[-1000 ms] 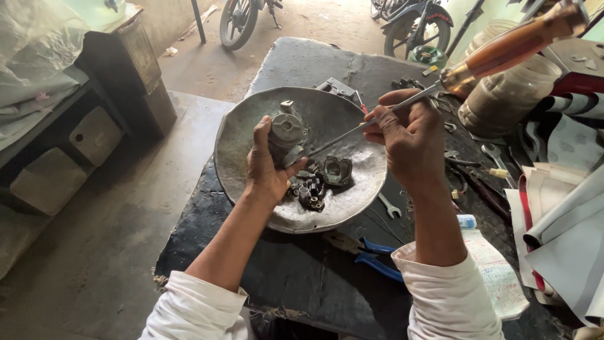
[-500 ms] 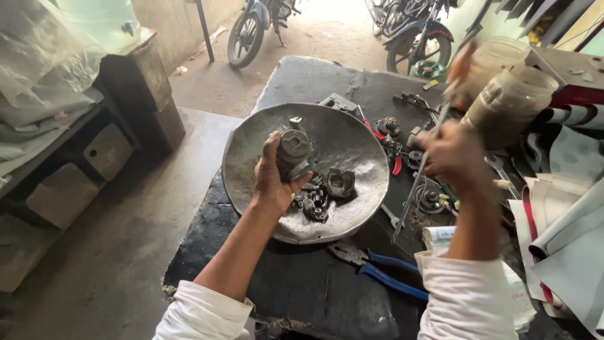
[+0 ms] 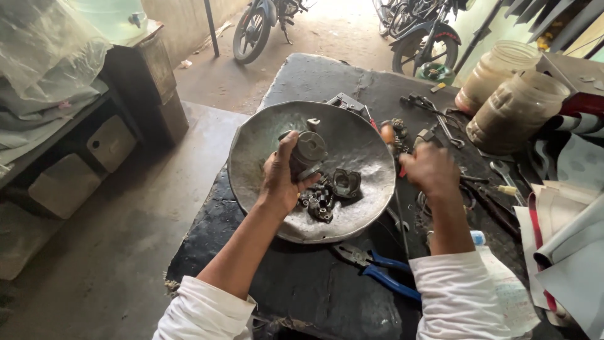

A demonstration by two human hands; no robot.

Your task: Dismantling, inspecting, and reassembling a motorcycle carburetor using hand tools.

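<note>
My left hand point(image 3: 283, 179) grips a grey round metal engine part point(image 3: 308, 151) and holds it upright over a wide, dented metal pan point(image 3: 251, 148). Several small dark parts point(image 3: 330, 192) lie in the pan just right of that hand. Further right, my right hand point(image 3: 431, 170) hovers low over the scattered tools beside the pan, its back to the camera and fingers curled. What is under its fingers is hidden. An orange-handled tool point(image 3: 387, 133) lies at the pan's right rim, close to that hand.
The pan sits on a dark worktable point(image 3: 302, 283). Blue-handled pliers point(image 3: 380, 274) lie at the near edge. Wrenches point(image 3: 503, 173), two plastic jars point(image 3: 513, 110) and stacked papers point(image 3: 566, 220) crowd the right. Motorcycles point(image 3: 258, 25) stand beyond; a cabinet point(image 3: 145, 72) is left.
My right hand has pulled the long orange-handled screwdriver away from the part and swung right and down to the tools beside the pan. The left hand still holds the part.
</note>
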